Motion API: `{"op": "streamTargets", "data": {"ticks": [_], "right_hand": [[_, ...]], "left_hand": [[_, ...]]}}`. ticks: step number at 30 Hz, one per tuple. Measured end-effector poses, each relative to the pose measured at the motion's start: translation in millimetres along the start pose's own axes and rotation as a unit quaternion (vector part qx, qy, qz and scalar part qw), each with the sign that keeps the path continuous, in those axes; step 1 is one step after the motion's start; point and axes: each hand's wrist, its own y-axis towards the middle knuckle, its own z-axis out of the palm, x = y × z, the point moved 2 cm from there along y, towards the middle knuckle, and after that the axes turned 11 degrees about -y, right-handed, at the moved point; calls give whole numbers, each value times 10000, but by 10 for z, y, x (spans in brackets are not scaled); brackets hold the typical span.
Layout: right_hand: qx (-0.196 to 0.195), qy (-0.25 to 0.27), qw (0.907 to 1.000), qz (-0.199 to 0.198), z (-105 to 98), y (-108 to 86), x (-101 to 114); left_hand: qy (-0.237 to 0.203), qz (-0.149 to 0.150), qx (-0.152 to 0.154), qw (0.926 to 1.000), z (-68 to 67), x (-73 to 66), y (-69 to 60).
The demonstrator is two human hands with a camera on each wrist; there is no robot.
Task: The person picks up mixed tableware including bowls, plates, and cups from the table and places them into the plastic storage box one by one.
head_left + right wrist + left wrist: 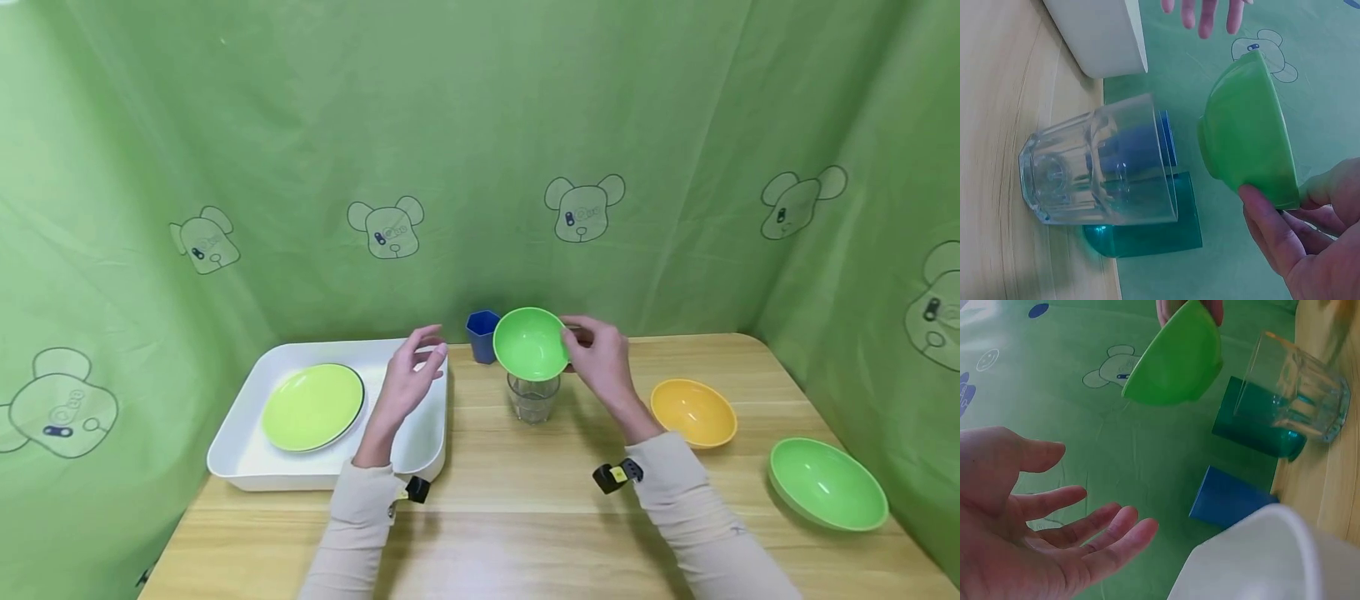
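Note:
A small green bowl (531, 343) is held up by its right edge, pinched between thumb and fingers of my right hand (600, 358). In the right wrist view the bowl (1247, 134) hangs apart from the clear glass (1097, 165), above its mouth. The glass (534, 400) stands upright on the table. Over the right side of the white tray (247, 417), my left hand (408, 375) hovers with fingers spread loosely and nothing in them. The left wrist view shows that hand (1041, 531) with its palm bare.
Behind the glass stand a blue cup (483, 333) and a teal cup (1254, 419). A yellow-green plate (313, 407) lies in the tray, on something dark-edged. To the right are an orange bowl (693, 412) and a larger green bowl (825, 483). Green curtains (480, 150) hang around the table.

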Motion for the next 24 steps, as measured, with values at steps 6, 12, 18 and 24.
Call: {"op": "streamTargets", "data": {"ticks": [6, 12, 18, 24], "right_hand": [[14, 37, 10000, -29, 44, -12, 34], [4, 64, 10000, -23, 98, -31, 80], [65, 308, 9995, 49, 168, -50, 134], [75, 361, 9993, -25, 214, -64, 158]], "left_hand": [[14, 144, 7, 9999, 80, 181, 81], [-96, 199, 252, 9994, 236, 207, 100], [-280, 62, 307, 9991, 380, 234, 124], [-473, 2, 297, 9984, 465, 37, 35]]}}
